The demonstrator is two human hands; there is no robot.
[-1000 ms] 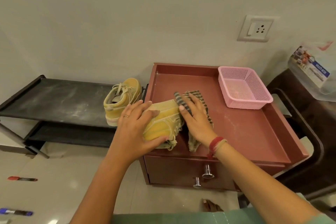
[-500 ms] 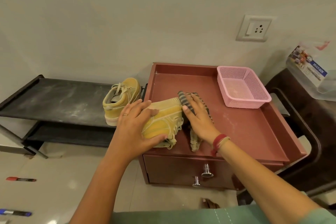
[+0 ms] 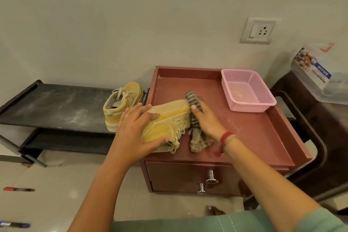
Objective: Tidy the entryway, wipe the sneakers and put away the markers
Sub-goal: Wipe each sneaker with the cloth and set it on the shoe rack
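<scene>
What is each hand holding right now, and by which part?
The left hand grips the yellow sneaker around its heel end. The right hand presses the striped cloth against the sneaker's toe end.

Left hand (image 3: 131, 130) gripping yellow sneaker (image 3: 167, 120), right hand (image 3: 206, 120) – striped cloth (image 3: 195, 118) pressed against it

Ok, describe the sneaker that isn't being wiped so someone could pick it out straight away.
Find the reddish-brown drawer cabinet against the wall, then the black shoe rack just left of it. The spare sneaker stands upright on the rack's top shelf at its right end. Unlike its yellow twin on the cabinet, no hands or cloth touch it.
</scene>
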